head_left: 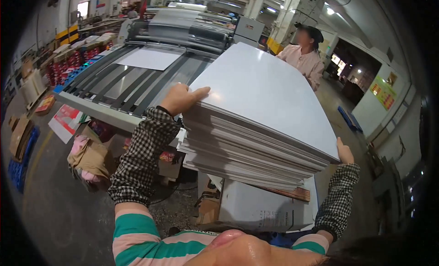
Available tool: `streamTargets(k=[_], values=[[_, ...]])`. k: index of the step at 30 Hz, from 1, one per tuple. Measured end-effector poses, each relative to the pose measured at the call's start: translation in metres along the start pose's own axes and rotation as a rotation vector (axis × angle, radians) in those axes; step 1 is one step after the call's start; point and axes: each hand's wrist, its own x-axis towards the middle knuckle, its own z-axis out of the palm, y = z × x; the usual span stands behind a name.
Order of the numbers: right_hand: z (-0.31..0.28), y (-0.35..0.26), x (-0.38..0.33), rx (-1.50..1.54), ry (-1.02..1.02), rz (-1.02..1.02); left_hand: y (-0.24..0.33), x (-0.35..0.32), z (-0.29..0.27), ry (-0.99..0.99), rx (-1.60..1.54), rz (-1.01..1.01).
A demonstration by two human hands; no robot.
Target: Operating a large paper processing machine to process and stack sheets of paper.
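While I watch through the head view, the tall stack of white sheets [249,149] fills the middle, its layers uneven along the near side and the smooth top sheet [270,90] sloping away from me; my left hand [182,98] grasps the stack's left corner, thumb laid over the top sheet and the other fingers curled at the edge; my right hand [344,151] is against the right corner, its fingers along the edge, though I cannot tell how firmly they close; checked sleeves cover both forearms.

Crowding the left side is a wide machine [109,111] with dark belts, its bed close beside my left hand, and one white sheet [148,58] lies flat on it; beyond the stack's far right edge stands a co-worker [307,60] in a pale pink top and dark cap, partly hidden by the stack; below the near edge sits a pale carton [256,204], a torn brown box [208,209] just beside it; a bundle of tan and pink cloth [93,157] and a red-and-white printed sheet [67,122] take up space under the machine's near side; a blue pallet [350,118] lies well apart on the right.
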Motion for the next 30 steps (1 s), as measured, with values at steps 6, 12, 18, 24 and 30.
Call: streamTargets(k=[6,12,18,24,30], values=[[0.02,-0.045,-0.021,-0.291,0.12,-0.101,-0.015,0.014,0.003,0.165,-0.116,0.133],[0.063,-0.011,-0.06,0.581,0.536,-0.135,-0.002,-0.016,0.006,0.189,-0.161,0.138],[0.046,-0.019,-0.052,0.519,0.203,-0.002,-0.011,-0.013,0.017,0.043,-0.585,-0.064],[0.008,-0.067,-0.048,0.483,0.204,-0.121,0.028,0.011,-0.016,0.01,-0.375,-0.072],[0.002,-0.082,-0.04,0.634,0.042,-0.05,0.094,0.014,-0.032,-0.151,0.04,-0.287]])
